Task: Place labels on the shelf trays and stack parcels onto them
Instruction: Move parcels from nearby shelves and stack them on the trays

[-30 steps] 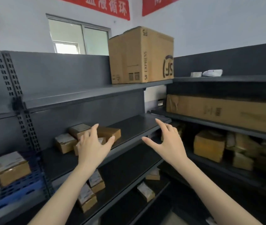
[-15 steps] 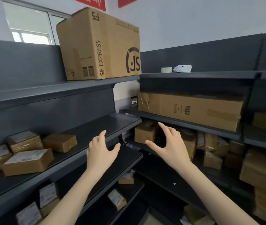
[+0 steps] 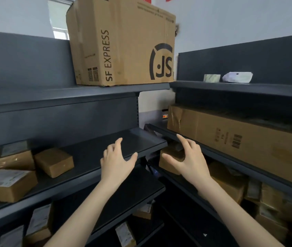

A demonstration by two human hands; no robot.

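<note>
My left hand (image 3: 116,161) is held out open, fingers spread, over the front edge of the dark grey middle shelf tray (image 3: 106,150) of the left rack. My right hand (image 3: 189,161) is open too, fingers apart, in front of a small brown parcel (image 3: 168,164) that lies under the right rack's long shelf (image 3: 213,150). Neither hand holds anything. Small taped parcels (image 3: 54,162) with white labels lie at the left end of the middle tray. A large SF Express carton (image 3: 123,43) stands on the top left shelf.
A long flat carton (image 3: 239,139) fills the right rack's middle shelf. A white bag (image 3: 238,77) and a small pale box (image 3: 212,77) sit on the top right shelf. More small parcels (image 3: 230,186) crowd the lower shelves on both sides. The two racks meet at a corner.
The view has swung right and closer to the corner, so the big carton looms larger. Both hands stayed open and raised, now nearer the corner of the two racks.
</note>
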